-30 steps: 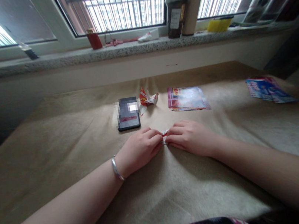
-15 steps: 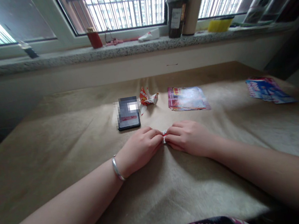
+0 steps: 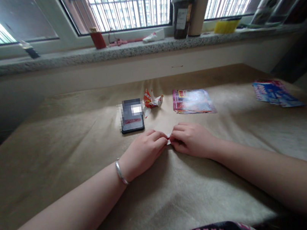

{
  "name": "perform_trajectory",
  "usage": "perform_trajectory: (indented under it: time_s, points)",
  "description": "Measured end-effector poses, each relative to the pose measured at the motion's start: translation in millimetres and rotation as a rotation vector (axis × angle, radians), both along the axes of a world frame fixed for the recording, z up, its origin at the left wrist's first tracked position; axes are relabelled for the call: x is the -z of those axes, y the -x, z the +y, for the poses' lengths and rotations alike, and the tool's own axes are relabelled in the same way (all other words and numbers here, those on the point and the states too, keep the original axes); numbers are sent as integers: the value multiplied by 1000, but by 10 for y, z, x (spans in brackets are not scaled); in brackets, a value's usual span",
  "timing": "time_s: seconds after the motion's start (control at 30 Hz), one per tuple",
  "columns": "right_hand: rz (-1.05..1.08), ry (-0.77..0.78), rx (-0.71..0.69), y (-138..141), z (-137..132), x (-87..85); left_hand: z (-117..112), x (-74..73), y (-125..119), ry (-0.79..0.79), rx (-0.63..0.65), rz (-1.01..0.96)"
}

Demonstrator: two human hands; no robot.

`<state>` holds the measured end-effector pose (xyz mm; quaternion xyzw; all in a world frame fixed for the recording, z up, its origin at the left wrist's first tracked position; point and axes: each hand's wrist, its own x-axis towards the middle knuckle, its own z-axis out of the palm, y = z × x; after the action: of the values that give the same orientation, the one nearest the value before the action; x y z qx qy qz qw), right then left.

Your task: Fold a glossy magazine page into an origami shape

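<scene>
My left hand (image 3: 143,152) and my right hand (image 3: 192,140) rest on the tan cloth-covered table (image 3: 61,152), fingertips meeting. Both pinch a small folded piece of red-and-white paper (image 3: 169,139), most of which is hidden between the fingers. A silver bangle (image 3: 120,172) circles my left wrist. Just beyond the hands lie a dark phone (image 3: 132,115) and a folded red-and-white paper figure (image 3: 152,101).
A stack of colourful leaflets (image 3: 192,101) lies beyond my right hand, and another stack of leaflets (image 3: 275,93) sits at the far right. The stone window sill (image 3: 75,58) holds a red cup (image 3: 98,39), a dark jar (image 3: 182,17), a yellow item (image 3: 226,25) and clutter.
Both hands have shifted slightly away from me and stayed pinched on the small paper. Less of the paper shows between the fingertips now.
</scene>
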<state>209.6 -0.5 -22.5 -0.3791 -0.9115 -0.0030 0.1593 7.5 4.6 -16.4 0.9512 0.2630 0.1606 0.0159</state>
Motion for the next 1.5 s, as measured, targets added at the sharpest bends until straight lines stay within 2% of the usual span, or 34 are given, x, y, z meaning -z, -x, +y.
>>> perform_trajectory:
  time_s: [0.27,0.7,0.93,1.17,1.37,1.5]
  points:
    - [117,120,-46,-30,18,-1,-1,0,-28,76,-48,-24]
    - [109,187,63,-8,95,37,51,-11,48,92,10,-108]
    - [125,242,97,8,114,46,41,-24,101,37,-22,-57]
    - [129,217,93,6,132,56,24,-33,129,-24,42,3]
    - [174,187,39,-60,139,64,-27,-16,71,-104,-19,44]
    - [167,146,-37,-111,97,36,-10,10,65,-96,-32,37]
